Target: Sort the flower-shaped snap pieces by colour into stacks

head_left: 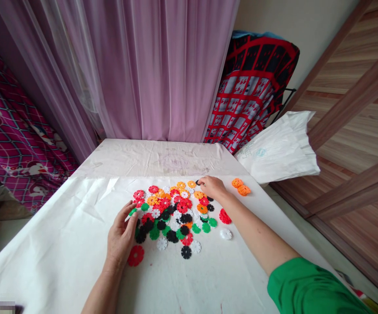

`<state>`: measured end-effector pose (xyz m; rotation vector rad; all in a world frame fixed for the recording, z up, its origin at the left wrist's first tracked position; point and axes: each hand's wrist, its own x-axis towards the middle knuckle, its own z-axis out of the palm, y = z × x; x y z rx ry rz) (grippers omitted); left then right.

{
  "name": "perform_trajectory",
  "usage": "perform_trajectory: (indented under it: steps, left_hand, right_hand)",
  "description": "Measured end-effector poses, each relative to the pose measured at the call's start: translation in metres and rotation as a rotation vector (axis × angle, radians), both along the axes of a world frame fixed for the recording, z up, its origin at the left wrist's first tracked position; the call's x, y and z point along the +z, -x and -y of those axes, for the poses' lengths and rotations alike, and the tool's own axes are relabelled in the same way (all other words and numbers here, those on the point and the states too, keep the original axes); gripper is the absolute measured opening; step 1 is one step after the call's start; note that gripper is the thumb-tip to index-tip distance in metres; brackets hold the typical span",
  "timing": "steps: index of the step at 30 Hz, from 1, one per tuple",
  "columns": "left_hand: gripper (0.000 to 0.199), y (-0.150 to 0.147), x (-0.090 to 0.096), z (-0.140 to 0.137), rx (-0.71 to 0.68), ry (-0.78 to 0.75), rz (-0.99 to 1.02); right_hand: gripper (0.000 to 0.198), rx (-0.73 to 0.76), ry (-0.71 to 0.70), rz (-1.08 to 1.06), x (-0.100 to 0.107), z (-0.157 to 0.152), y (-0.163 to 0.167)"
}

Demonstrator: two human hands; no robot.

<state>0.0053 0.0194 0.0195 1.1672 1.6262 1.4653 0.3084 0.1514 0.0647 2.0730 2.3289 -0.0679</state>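
Note:
A pile of notched plastic discs (184, 203) in red, black, green, white and orange is spread over the white-covered table (71, 244). At its left side my left hand (120, 235) has a green disc (132, 212) between thumb and fingers. My right hand (213, 187) reaches to the far right of the pile, its fingers pinched on a black disc (197, 182) that shows only in part. Below the left hand lies a larger-looking red disc (135, 255). Under my right forearm's left edge are a red stack (224, 216) and a white stack (226, 234).
Orange discs (241, 186) sit apart on the right of the table. A white bag (280, 148) stands at the right edge. Purple curtains (162, 69) hang behind the table, with a red-and-black patterned cloth (247, 87) beside them. Wooden doors (355, 117) are at the right.

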Motion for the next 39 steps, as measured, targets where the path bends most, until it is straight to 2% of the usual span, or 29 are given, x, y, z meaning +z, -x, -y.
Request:
perform_trajectory:
  steps: [4, 13, 19, 25, 29, 34, 39]
  left_hand:
    - [0.041, -0.001, 0.001, 0.000, 0.000, -0.002, 0.000]
    - [0.046, 0.000, -0.001, -0.001, -0.004, -0.005, -0.011]
    - [0.048, -0.002, 0.001, -0.001, -0.001, 0.007, 0.021]
    - [0.043, -0.002, 0.001, -0.001, 0.000, -0.002, 0.023]
    - [0.043, -0.002, 0.001, -0.001, 0.006, 0.000, 0.014]
    - [0.042, -0.002, 0.001, -0.002, 0.004, -0.006, -0.007]
    - [0.044, -0.001, 0.000, -0.003, 0.020, 0.015, -0.003]
  right_hand:
    - [0.035, -0.041, -0.026, 0.036, 0.007, -0.012, -0.002]
    - [0.033, -0.047, 0.019, 0.050, -0.009, -0.029, 0.006]
    - [0.030, -0.053, 0.037, 0.020, -0.007, -0.031, 0.006]
    - [0.030, -0.037, 0.031, -0.018, 0.009, -0.014, -0.008]
    - [0.022, -0.024, 0.122, -0.021, 0.018, 0.010, -0.028]
    - [0.029, 0.021, 0.191, -0.028, 0.017, 0.034, -0.034]
    - [0.022, 0.031, 0.179, -0.040, 0.011, 0.036, -0.028]
